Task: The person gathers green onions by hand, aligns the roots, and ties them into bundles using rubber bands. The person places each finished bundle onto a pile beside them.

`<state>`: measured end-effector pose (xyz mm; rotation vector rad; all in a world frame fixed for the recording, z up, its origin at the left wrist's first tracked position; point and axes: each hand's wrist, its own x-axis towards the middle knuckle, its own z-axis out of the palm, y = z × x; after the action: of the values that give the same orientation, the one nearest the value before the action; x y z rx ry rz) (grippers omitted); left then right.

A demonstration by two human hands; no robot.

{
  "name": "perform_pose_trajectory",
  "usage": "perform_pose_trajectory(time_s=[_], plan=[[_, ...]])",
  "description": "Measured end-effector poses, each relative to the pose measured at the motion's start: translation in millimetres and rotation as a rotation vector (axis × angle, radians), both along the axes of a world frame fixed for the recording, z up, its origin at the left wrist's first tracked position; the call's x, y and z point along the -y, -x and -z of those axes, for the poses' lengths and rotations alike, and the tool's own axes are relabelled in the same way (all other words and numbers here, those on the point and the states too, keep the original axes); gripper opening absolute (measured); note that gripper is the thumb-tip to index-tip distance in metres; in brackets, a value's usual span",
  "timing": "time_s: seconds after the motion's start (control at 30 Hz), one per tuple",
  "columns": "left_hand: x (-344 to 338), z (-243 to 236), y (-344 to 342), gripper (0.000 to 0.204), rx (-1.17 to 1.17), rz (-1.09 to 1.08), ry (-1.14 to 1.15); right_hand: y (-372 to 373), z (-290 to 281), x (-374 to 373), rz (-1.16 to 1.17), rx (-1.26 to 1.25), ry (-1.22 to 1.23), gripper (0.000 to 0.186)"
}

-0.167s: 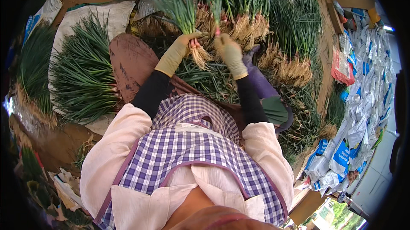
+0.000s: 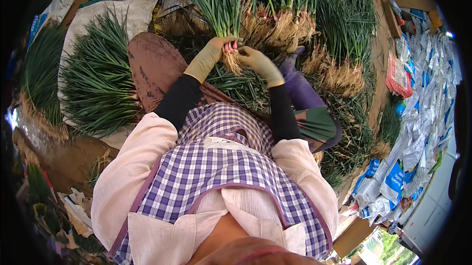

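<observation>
My gloved left hand (image 2: 212, 53) is closed around a bunch of spring onions (image 2: 223, 6), just above their reddish bulbs. The green leaves point away from me, and the pale stringy roots (image 2: 231, 63) hang below the fist. My gloved right hand (image 2: 258, 62) meets the bunch from the right, its fingers bent in against the bulbs and roots; the fingertips are partly hidden. Beyond my hands lie more spring onions (image 2: 287, 21), in heaps with their roots toward me.
Leafy trimmings (image 2: 241, 88) cover the ground between my legs. A pile of spring onions (image 2: 98, 75) rests on a pale sack (image 2: 142, 14) at left. More stand at the right (image 2: 344, 38). Crumpled white and blue plastic bags (image 2: 418, 112) lie along the right side.
My right hand has brought a separate spring onion stem to the bunch in my left hand and now sits lower, at the bulbs. The bunch is more upright and slightly farther right.
</observation>
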<state>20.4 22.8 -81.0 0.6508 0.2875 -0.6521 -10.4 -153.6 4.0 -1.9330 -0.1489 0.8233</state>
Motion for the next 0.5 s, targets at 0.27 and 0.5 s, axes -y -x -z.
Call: perform_pose_trajectory(time_s=[0.27,0.5], plan=[[16,5,1,0.018,-0.153,0.043,-0.412,-64,45,-40,0.380,0.467,0.260,0.049],[8,-20,8,0.018,0.182,0.063,-0.193,-56,83,-15,0.890,-0.400,-0.588,0.020]])
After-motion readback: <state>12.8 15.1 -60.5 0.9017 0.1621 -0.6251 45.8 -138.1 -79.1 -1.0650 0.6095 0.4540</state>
